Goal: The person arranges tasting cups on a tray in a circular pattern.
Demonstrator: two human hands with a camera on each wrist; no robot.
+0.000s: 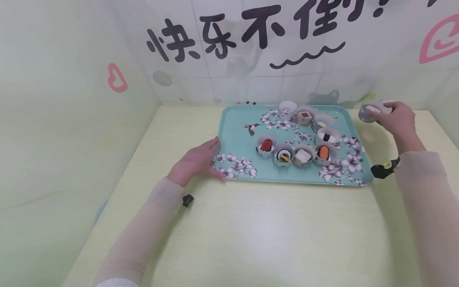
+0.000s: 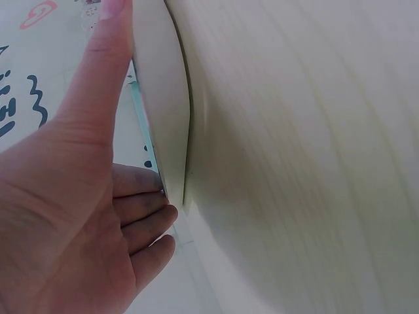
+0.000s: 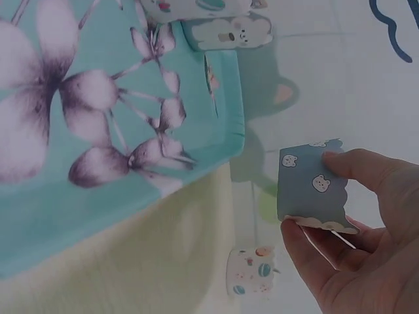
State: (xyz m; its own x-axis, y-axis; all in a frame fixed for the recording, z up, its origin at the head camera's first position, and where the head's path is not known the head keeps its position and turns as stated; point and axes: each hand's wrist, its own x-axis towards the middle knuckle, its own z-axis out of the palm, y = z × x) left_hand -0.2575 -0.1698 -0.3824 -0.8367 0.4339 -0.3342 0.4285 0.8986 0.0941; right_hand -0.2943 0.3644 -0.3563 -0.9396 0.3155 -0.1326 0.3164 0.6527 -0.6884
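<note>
My right hand (image 1: 399,119) holds a blue-grey paper baking cup (image 3: 308,186) printed with white bear faces, pinching its wall between thumb and fingers. Beyond the right edge of the turquoise tray (image 1: 233,129), the cup is up above the table, with something pale inside. At the tray's left side rests my left hand (image 1: 199,159), its fingers straight along the edge and the thumb at the front corner. Several paper cups with small sushi pieces form a curve on the tray, among them a red-topped one (image 1: 266,145) and an orange-topped one (image 1: 323,152).
A white patterned cup (image 3: 252,271) stands on the table beyond my right hand. Behind the tray rises a printed wall (image 1: 236,87) with black characters. Pale wooden tabletop (image 1: 265,231) stretches in front of the tray.
</note>
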